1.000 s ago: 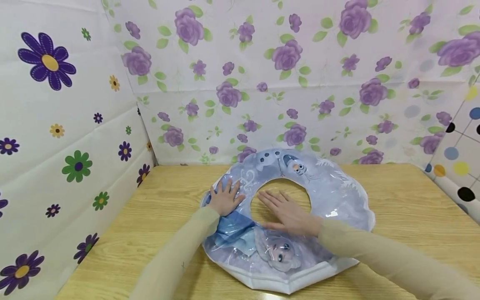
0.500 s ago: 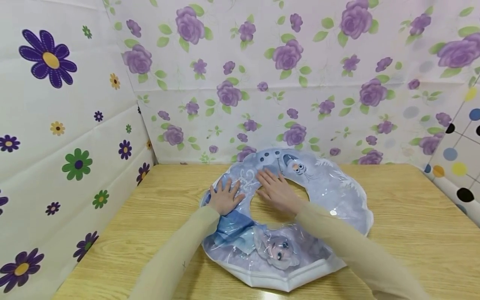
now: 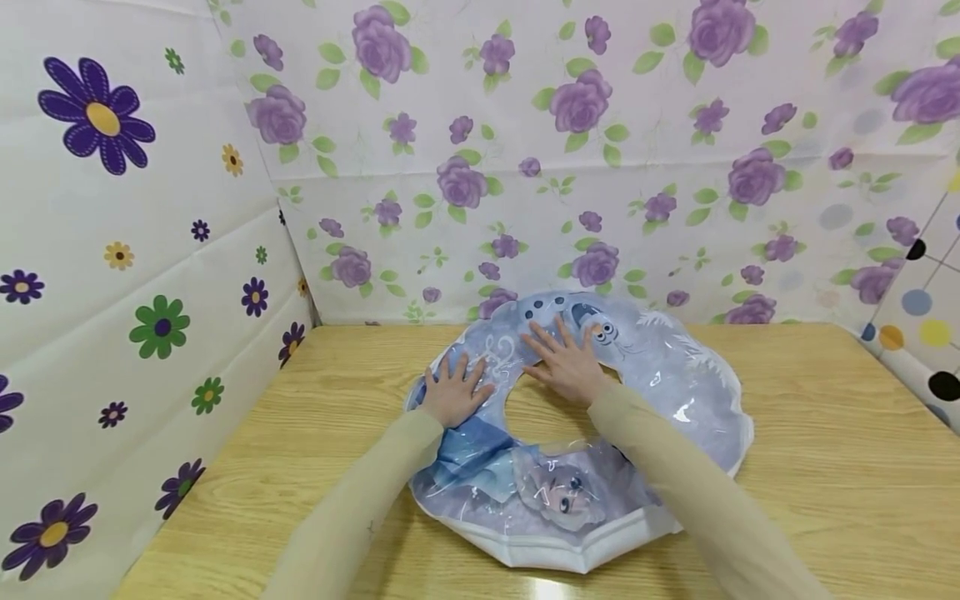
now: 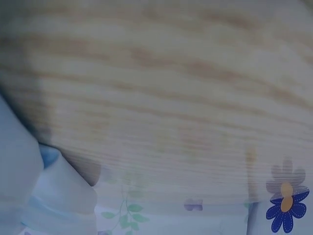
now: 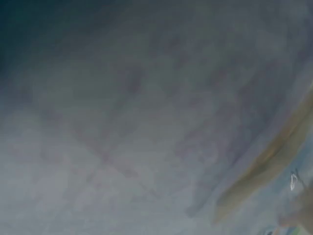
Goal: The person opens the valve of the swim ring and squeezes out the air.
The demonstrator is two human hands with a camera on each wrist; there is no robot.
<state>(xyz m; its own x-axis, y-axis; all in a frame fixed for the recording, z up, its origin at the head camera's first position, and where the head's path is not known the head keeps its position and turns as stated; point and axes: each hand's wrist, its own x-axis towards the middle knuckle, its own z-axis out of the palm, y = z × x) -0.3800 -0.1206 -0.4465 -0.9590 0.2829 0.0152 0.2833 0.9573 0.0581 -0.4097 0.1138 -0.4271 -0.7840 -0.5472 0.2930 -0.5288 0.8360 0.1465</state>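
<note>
A swim ring of clear and pale-blue plastic, printed with a snowman and a cartoon figure, lies on the wooden table in the head view. It looks limp, with creased edges. My left hand rests on its left side, fingers spread. The right hand lies at the far inner edge of the hole, fingers spread over the print near the snowman. In the left wrist view, folds of the swim ring show at the lower left. The right wrist view is mostly blurred plastic of the swim ring.
A white sheet with purple roses hangs behind the table's far edge. On the left hangs a sheet with bold daisies. A dotted cloth borders the right side.
My right hand has moved from over the ring's hole away from me onto its far inner edge, and its fingers have spread. The left hand has stayed in place on the swim ring.
</note>
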